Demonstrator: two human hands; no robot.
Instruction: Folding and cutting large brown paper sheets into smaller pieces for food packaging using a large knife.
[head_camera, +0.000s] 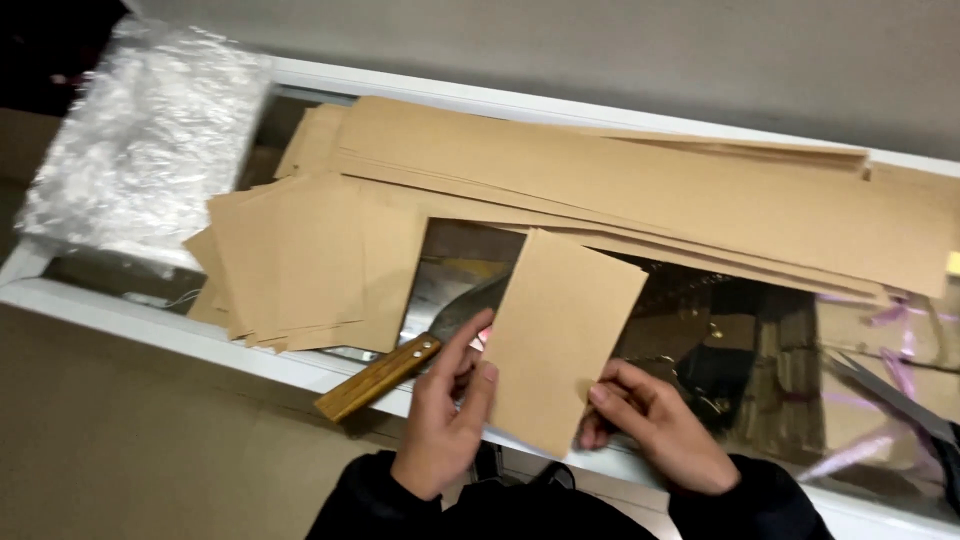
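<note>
We see our left hand (445, 415) at the near edge of the glass-topped counter (130, 310), wrist bent up, forefinger stretched along the left edge of a brown paper card (560, 335) and thumb pressed against it, so the fingers are pinched on that edge. Our right hand (655, 420) comes in from the other side, fingers curled and closed on the card's lower right edge. Both sleeves are dark. The card is a flat, matte, kraft-coloured rectangle, tilted slightly and held just above the counter's white near rim.

Just left of our left hand lies a knife (400, 360) with a grained wooden handle and a dull grey blade, its tip hidden behind the card. Beyond it, toward the left end, sits a loose stack of smaller brown sheets (300, 260), their edges fanned. Along the far edge lie long brown paper strips (640, 190), layered and smooth. At the far left corner rests a crinkled clear plastic bag (140, 140).
</note>
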